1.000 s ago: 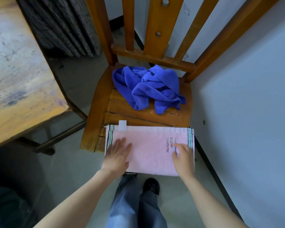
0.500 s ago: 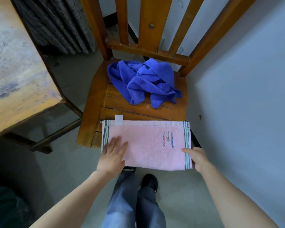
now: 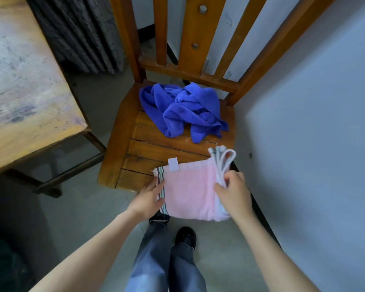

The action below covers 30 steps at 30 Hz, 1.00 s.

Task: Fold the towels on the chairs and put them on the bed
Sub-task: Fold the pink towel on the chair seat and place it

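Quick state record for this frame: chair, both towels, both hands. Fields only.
chair: wooden, slatted seat, wall to its right
pink towel: folded strip across the seat's front edge, right end raised
right hand: pinches the raised end
left hand: rests on the striped left end
blue towel: crumpled at the back of the seat, not folded

pink towel [image 3: 190,192] half-folded on chair [image 3: 122,131] front, blue towel [image 3: 183,110] crumpled behind

We lose the back of the chair [image 3: 118,131] at the top edge and the table [image 3: 30,91] at the left. The pink towel [image 3: 190,190] hides the seat's front corner, and its white tag [image 3: 173,164] is too small to read
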### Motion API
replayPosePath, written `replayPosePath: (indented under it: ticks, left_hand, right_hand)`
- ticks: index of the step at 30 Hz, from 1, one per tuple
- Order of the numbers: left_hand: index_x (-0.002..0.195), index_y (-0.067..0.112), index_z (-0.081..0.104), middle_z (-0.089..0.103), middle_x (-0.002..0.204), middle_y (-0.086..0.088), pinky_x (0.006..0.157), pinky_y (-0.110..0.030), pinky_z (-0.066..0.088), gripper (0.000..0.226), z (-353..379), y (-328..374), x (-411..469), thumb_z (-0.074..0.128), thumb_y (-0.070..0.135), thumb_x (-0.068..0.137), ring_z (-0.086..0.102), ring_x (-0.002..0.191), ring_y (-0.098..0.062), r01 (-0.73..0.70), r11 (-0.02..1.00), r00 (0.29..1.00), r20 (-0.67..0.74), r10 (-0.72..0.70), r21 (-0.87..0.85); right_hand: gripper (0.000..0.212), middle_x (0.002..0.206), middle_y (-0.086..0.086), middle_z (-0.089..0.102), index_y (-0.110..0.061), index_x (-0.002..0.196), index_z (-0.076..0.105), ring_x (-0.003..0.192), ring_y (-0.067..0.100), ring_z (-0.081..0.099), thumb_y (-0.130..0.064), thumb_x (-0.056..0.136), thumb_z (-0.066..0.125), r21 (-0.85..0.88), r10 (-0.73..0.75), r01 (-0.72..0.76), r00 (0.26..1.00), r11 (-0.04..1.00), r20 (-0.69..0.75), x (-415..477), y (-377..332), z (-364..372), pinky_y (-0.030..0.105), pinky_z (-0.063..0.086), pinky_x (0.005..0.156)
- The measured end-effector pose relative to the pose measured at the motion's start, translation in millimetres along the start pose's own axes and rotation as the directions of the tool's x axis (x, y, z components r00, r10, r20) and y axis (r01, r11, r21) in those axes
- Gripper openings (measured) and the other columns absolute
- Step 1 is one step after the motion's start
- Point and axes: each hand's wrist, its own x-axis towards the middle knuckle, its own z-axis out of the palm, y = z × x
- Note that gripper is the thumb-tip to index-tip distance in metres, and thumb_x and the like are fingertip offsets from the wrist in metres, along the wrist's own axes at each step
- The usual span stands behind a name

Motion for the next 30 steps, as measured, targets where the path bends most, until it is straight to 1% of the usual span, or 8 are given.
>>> replayPosePath:
  ticks: [4,11,16,20,22,24,28,30]
  left_hand:
    - [0.148,0.021,0.018,0.003,0.158,0.000,0.116,-0.037,0.020,0.056,0,-1,6,0.040,0.019,0.097,0.012,0.144,-0.021,-0.010,0.969,1.000,-0.008,0.009,-0.247]
    - [0.124,0.013,0.050,0.046,0.124,0.008,0.094,-0.020,0.028,0.033,-20,6,-1,0.028,0.018,0.100,0.043,0.117,-0.011,0.041,0.675,0.998,-0.008,-0.070,-0.737]
    - [0.138,0.021,0.040,0.045,0.136,0.004,0.103,-0.029,0.025,0.052,-19,6,2,0.027,0.049,0.097,0.038,0.130,-0.016,0.077,0.591,0.993,0.005,-0.122,-0.803]
    - [0.142,0.026,0.028,0.044,0.132,0.009,0.097,-0.024,0.028,0.050,-14,12,1,0.046,0.029,0.096,0.040,0.126,-0.014,-0.019,0.652,0.995,-0.078,-0.062,-0.758]
    - [0.145,0.025,0.018,0.038,0.144,0.000,0.105,-0.035,0.033,0.066,-3,11,4,0.056,0.025,0.090,0.039,0.130,-0.023,-0.038,0.822,0.979,-0.186,-0.084,-0.568]
    - [0.143,0.016,0.022,0.037,0.143,-0.018,0.098,-0.051,0.042,0.081,13,9,7,0.069,0.021,0.077,0.043,0.125,-0.039,0.011,0.996,0.917,-0.397,-0.044,-0.085]
    - [0.131,0.003,0.036,0.033,0.140,-0.025,0.105,-0.052,0.030,0.065,56,6,6,0.057,0.004,0.069,0.032,0.131,-0.039,-0.212,0.745,0.697,-0.436,0.568,0.632]
    - [0.131,-0.001,0.034,0.032,0.142,-0.023,0.112,-0.048,0.011,0.046,80,-2,5,0.029,0.004,0.086,0.016,0.136,-0.032,-0.252,0.630,0.648,-0.355,0.673,0.734]
  right_hand:
    - [0.014,0.101,-0.004,0.044,-0.017,0.083,0.042,0.068,0.018,0.053,-0.021,0.088,0.054,-0.072,-0.190,0.211,0.955,0.975,0.229,-17,-27,46,0.030,0.049,0.061]
    - [0.014,0.090,-0.004,0.048,-0.017,0.082,0.040,0.079,0.016,0.045,-0.017,0.089,0.053,0.056,-0.258,0.253,0.920,0.966,0.296,-22,-26,88,0.015,0.029,0.052]
    - [0.036,0.137,-0.005,0.047,-0.019,0.131,0.047,0.122,0.014,0.037,-0.028,0.098,0.038,-0.069,-0.390,0.453,0.828,0.889,0.404,-18,-10,94,0.028,0.036,0.101]
    - [0.028,0.125,0.003,0.061,-0.017,0.101,0.070,0.117,0.018,0.039,-0.022,0.081,0.050,-0.356,-0.419,0.470,0.882,0.808,0.214,-17,11,85,0.032,0.048,0.090]
    - [0.044,0.120,0.010,0.064,-0.016,0.098,0.072,0.118,0.025,0.042,-0.013,0.054,0.078,-0.508,-0.403,0.460,0.887,0.728,0.226,-16,24,86,0.040,0.053,0.083]
    - [0.072,0.127,0.012,0.060,-0.015,0.111,0.068,0.124,0.032,0.049,-0.021,0.042,0.086,-0.548,-0.362,0.496,0.868,0.673,0.341,-15,36,91,0.046,0.050,0.088]
    - [0.104,0.136,0.019,0.050,-0.010,0.120,0.063,0.129,0.034,0.037,-0.052,0.028,0.087,-0.557,-0.340,0.582,0.807,0.592,0.482,-7,43,91,0.052,0.049,0.090]
    - [0.116,0.150,0.024,0.011,-0.005,0.140,0.038,0.139,0.037,0.014,-0.052,0.044,0.084,-0.582,-0.333,0.637,0.766,0.505,0.549,-5,40,85,0.053,0.023,0.107]
